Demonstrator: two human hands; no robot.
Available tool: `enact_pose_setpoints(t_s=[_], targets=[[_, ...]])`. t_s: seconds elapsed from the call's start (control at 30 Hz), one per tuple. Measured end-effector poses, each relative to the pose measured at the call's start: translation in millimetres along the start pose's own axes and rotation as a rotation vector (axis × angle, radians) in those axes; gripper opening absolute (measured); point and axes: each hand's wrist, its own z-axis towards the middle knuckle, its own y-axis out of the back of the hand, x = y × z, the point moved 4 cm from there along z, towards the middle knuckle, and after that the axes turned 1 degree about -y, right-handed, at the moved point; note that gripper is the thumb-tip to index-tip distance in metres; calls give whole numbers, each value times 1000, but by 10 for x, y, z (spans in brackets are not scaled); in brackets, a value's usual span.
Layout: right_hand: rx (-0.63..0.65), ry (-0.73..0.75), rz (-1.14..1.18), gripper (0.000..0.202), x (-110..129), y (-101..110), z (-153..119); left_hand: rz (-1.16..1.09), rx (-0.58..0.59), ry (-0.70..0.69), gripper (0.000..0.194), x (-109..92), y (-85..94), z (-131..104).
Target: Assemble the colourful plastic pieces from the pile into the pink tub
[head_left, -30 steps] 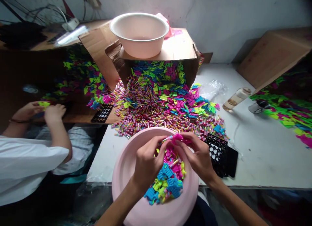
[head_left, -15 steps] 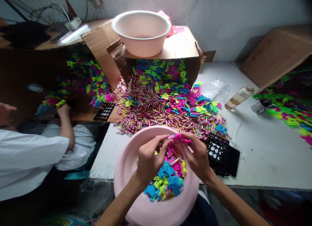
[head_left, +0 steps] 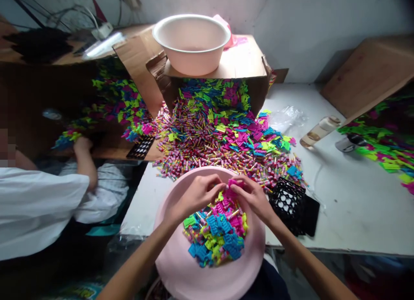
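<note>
Over the upper part of a pink basin (head_left: 174,257), my right hand (head_left: 255,198) pinches a magenta plastic piece (head_left: 233,187). Close on its left, my left hand (head_left: 202,192) has its thumb and fingertips pressed together; anything between them is too small to make out. Blue, yellow-green and magenta plastic pieces (head_left: 220,237) lie heaped in the basin below both hands, with some small striped sticks among them. A large pile of striped sticks (head_left: 200,149) spreads on the table just beyond the basin.
A pale bowl (head_left: 194,62) stands on a cardboard box (head_left: 252,58) spilling coloured pieces. On the right are black trays (head_left: 287,205), a bottle (head_left: 320,131), a metal cup (head_left: 349,142) and another box (head_left: 368,75). At left, a person in white (head_left: 39,205) reaches toward coloured pieces.
My left hand has moved slightly left and now sits a little apart from the magenta piece. That piece has tilted more upright in my right hand. More pieces in the basin show.
</note>
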Motion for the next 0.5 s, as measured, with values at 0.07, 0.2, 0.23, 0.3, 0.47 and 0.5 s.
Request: enact_pose_setpoints(t_s=[0.07, 0.2, 0.23, 0.3, 0.47, 0.5], targets=[[110, 39, -173, 23, -85, 114, 131, 132, 23, -45, 35, 150, 121, 173], [-80, 17, -616, 30, -337, 589, 711, 281, -118, -31, 30, 577, 496, 742], [-145, -1, -662, 31, -408, 705, 906, 297, -114, -32, 26, 681, 545, 885], [-236, -42, -757, 31, -556, 880, 1290, 322, -76, -36, 23, 863, 569, 1106], [-282, -155, -902, 31, -907, 1028, 1826, 398, 20, -74, 24, 1165, 480, 1228], [-278, -166, -915, 31, -963, 1030, 1843, 408, 24, -81, 23, 1210, 485, 1220]])
